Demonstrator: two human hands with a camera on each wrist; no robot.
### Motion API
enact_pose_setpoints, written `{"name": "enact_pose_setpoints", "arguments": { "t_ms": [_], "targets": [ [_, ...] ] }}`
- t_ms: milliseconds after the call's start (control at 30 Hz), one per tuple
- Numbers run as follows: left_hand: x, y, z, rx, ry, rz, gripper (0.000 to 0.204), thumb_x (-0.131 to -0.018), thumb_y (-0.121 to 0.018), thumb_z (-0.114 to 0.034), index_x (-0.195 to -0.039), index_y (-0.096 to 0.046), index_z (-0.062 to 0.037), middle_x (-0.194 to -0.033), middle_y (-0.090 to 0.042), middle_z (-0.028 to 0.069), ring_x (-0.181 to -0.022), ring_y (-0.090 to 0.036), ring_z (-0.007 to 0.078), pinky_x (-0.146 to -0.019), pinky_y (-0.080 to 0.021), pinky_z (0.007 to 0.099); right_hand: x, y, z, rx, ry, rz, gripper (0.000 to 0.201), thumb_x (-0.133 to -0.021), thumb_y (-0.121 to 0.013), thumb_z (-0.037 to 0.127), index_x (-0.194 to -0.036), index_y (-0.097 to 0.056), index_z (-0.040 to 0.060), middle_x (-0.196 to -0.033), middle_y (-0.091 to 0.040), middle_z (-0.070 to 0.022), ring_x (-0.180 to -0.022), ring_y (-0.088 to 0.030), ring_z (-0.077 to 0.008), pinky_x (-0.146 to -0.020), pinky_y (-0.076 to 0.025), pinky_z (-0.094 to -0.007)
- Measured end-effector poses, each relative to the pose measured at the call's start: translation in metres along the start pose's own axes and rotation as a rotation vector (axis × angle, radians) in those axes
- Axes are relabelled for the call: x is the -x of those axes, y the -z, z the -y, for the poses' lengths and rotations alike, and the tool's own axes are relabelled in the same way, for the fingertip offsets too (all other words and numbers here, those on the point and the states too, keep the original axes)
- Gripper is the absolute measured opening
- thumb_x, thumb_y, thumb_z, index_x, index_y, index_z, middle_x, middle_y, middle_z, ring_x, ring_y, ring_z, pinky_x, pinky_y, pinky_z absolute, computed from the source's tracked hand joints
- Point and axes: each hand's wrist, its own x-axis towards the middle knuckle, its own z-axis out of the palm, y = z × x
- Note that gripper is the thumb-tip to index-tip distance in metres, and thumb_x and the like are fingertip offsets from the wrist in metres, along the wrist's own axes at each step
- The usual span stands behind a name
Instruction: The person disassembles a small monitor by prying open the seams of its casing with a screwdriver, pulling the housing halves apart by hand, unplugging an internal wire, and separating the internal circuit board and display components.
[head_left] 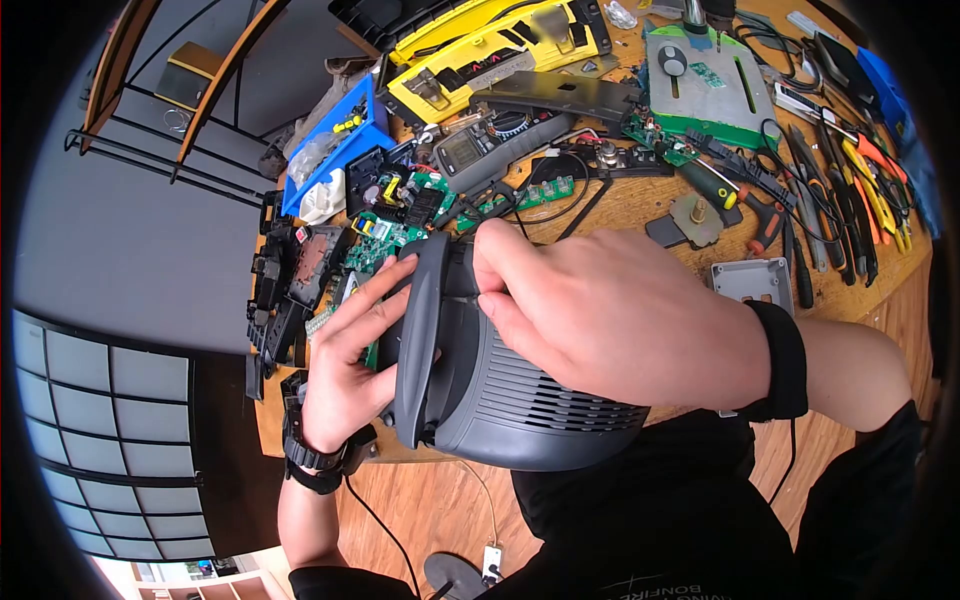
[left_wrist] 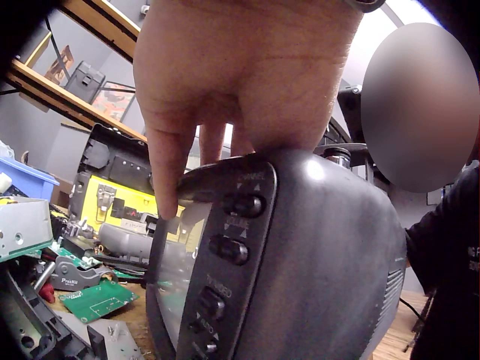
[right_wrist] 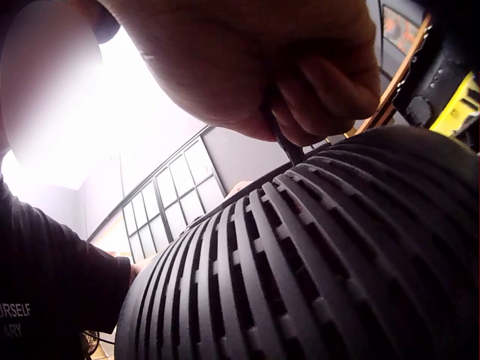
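Observation:
A small dark-grey portable television (head_left: 540, 410) sits at the bench's near edge, its slotted rear casing toward the person. Channel and volume buttons (left_wrist: 244, 204) line its front beside the screen (left_wrist: 184, 262). My left hand (head_left: 350, 360) spreads over the front bezel (head_left: 420, 340), fingers fairly straight; one fingertip reaches the screen side in the left wrist view. With curled fingers and thumb, my right hand (head_left: 610, 300) grips a dark handle-like strip (right_wrist: 285, 146) at the top of the television, just above the vent slots (right_wrist: 255, 255). Its fingertips are partly hidden.
Behind the television lie green circuit boards (head_left: 425, 195), a multimeter (head_left: 490, 150) and a yellow toolbox (head_left: 490, 65). A blue bin (head_left: 340, 140) stands at left. Pliers and screwdrivers (head_left: 845, 190) crowd the right, near a small grey box (head_left: 750, 280).

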Motion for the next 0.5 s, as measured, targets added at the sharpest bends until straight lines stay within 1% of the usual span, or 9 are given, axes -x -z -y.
{"name": "enact_pose_setpoints", "arguments": {
  "t_ms": [100,167,200,267,300,367,400,467,500],
  "targets": [
    [0.0001,-0.0001,-0.0003,-0.003,-0.002,-0.001,0.057,-0.071,-0.081,-0.01,-0.125,-0.066,-0.0023,-0.138,-0.057,0.0176,-0.132,-0.051,0.0348,-0.108,-0.041,0.043,0.0005,-0.0014,0.0006,0.003,-0.06,0.02,0.015,-0.094,-0.058,0.014,-0.096,-0.048,0.0031,-0.061,-0.059,-0.0134,-0.055,-0.061,-0.0352,-0.05,-0.044,-0.045],
    [0.0001,0.0,-0.0006,-0.007,-0.003,-0.002,0.056,-0.071,-0.081,-0.01,-0.125,-0.066,-0.0023,-0.138,-0.057,0.0177,-0.132,-0.051,0.0349,-0.108,-0.041,0.0431,0.0004,-0.0043,-0.0002,-0.02,-0.051,-0.05,0.014,-0.094,-0.058,0.013,-0.096,-0.048,0.0031,-0.061,-0.058,-0.0128,-0.055,-0.061,-0.0349,-0.05,-0.044,-0.0446],
    [0.0001,0.0,-0.0008,-0.008,-0.002,-0.003,0.056,-0.071,-0.081,-0.009,-0.125,-0.066,-0.0022,-0.137,-0.057,0.0179,-0.132,-0.051,0.035,-0.108,-0.041,0.0431,0.0008,-0.0038,0.0001,-0.02,-0.051,-0.05,0.014,-0.094,-0.058,0.013,-0.096,-0.048,0.0031,-0.061,-0.058,-0.0128,-0.055,-0.061,-0.0349,-0.05,-0.044,-0.0446],
    [-0.0001,0.0001,-0.0009,-0.01,-0.001,-0.004,0.056,-0.071,-0.081,-0.009,-0.125,-0.066,-0.0022,-0.137,-0.057,0.0181,-0.132,-0.051,0.0351,-0.108,-0.041,0.0431,0.0013,-0.0025,0.0013,-0.051,-0.102,0.024,0.017,-0.092,-0.06,0.012,-0.099,-0.046,0.0027,-0.07,-0.062,-0.0133,-0.06,-0.063,-0.0355,-0.053,-0.046,-0.0443],
    [-0.0002,0.0,-0.001,-0.006,-0.004,-0.004,0.056,-0.071,-0.081,-0.009,-0.125,-0.066,-0.0021,-0.137,-0.057,0.0181,-0.132,-0.051,0.0352,-0.108,-0.041,0.0431,0.0016,-0.0024,0.001,-0.051,-0.101,0.025,0.017,-0.092,-0.06,0.012,-0.099,-0.046,0.0027,-0.07,-0.062,-0.0133,-0.06,-0.063,-0.0355,-0.053,-0.046,-0.0443],
    [0.0003,-0.0001,-0.0009,-0.003,-0.007,-0.004,0.056,-0.071,-0.081,-0.009,-0.125,-0.066,-0.0021,-0.137,-0.057,0.0182,-0.132,-0.051,0.0352,-0.108,-0.041,0.043,0.0027,-0.0024,-0.0005,-0.028,-0.049,-0.018,0.023,-0.091,-0.062,0.011,-0.102,-0.044,0.0019,-0.081,-0.064,-0.0141,-0.067,-0.064,-0.0362,-0.057,-0.048,-0.044],
    [0.0005,-0.0002,-0.0005,-0.001,-0.001,-0.004,0.056,-0.071,-0.081,-0.009,-0.125,-0.066,-0.002,-0.138,-0.057,0.0182,-0.132,-0.051,0.0351,-0.108,-0.041,0.043,0.0032,-0.0041,-0.0029,-0.028,-0.049,-0.018,0.023,-0.091,-0.062,0.011,-0.102,-0.044,0.0019,-0.081,-0.064,-0.0141,-0.067,-0.064,-0.0362,-0.057,-0.048,-0.044],
    [0.0,-0.0007,-0.0007,0.002,0.001,-0.002,0.056,-0.072,-0.081,-0.009,-0.125,-0.066,-0.0019,-0.138,-0.057,0.0182,-0.132,-0.05,0.0351,-0.108,-0.041,0.043,0.0028,-0.0069,-0.0067,-0.025,0.092,-0.1,0.027,-0.09,-0.063,0.012,-0.104,-0.043,0.0016,-0.088,-0.065,-0.0146,-0.071,-0.066,-0.0359,-0.06,-0.05,-0.0438],
    [-0.0002,-0.0007,-0.0009,0.008,0.004,-0.001,0.056,-0.072,-0.081,-0.01,-0.125,-0.066,-0.0019,-0.138,-0.057,0.0183,-0.133,-0.05,0.035,-0.109,-0.041,0.0431,0.0034,-0.0064,-0.0058,-0.023,0.092,-0.102,0.027,-0.09,-0.063,0.012,-0.104,-0.043,0.0016,-0.088,-0.065,-0.0146,-0.071,-0.066,-0.0359,-0.06,-0.05,-0.0438]
  ]
}}
